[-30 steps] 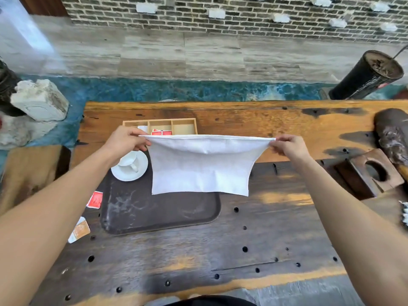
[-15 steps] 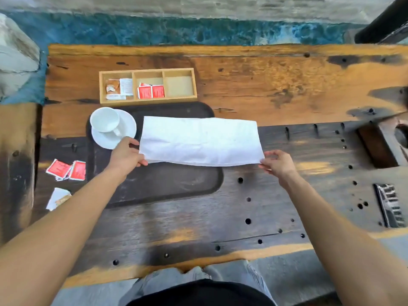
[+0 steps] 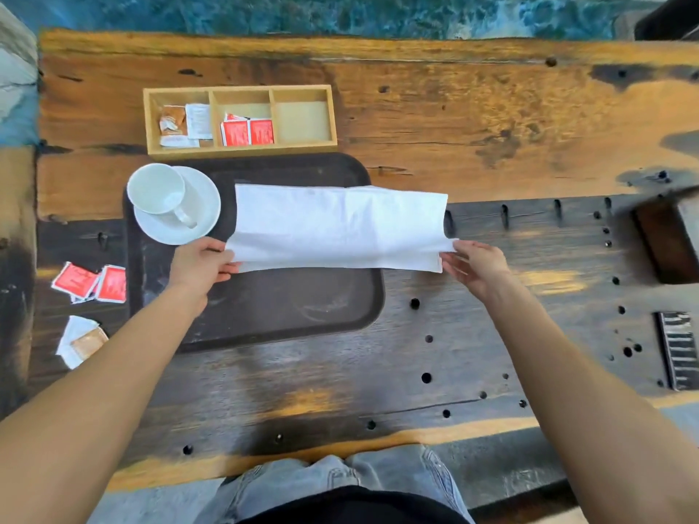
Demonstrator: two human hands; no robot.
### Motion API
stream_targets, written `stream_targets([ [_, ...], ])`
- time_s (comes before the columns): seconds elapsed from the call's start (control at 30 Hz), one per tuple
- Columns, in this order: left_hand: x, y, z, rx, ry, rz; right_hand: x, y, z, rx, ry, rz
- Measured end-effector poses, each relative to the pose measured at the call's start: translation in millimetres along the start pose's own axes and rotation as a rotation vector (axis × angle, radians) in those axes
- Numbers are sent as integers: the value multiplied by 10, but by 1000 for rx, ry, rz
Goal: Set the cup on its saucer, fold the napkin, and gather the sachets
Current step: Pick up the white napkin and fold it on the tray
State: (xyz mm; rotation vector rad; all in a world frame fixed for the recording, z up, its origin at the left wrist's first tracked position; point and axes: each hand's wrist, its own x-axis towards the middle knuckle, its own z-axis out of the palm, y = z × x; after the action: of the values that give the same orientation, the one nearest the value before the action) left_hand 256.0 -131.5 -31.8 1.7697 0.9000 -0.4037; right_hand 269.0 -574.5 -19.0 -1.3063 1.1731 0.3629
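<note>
Napkin (image 3: 336, 228) lies half-folded across tray (image 3: 264, 319) and counter (image 3: 491, 126), long axis left-right; left hand (image 3: 200, 264) and right hand (image 3: 474, 264) each pinch a near corner, one per end.

Worn wooden workbench (image 3: 491, 119), peg holes; blue-green mottled floor (image 3: 340, 13) beyond.

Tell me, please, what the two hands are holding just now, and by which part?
The napkin, by its two near corners: left hand pinches the left one, right hand the right one.
</note>
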Motion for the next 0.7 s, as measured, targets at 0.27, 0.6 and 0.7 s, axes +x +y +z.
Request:
stream_targets([
  [0.27,68,-117,108,90,98,-49,118,41,65,-375,169,-3],
  [0.6,36,-197,385,176,93,-86,122,361,354,-47,158,109],
  [0.7,17,-180,375,-13,-8,-136,125,344,332,-94,86,141],
])
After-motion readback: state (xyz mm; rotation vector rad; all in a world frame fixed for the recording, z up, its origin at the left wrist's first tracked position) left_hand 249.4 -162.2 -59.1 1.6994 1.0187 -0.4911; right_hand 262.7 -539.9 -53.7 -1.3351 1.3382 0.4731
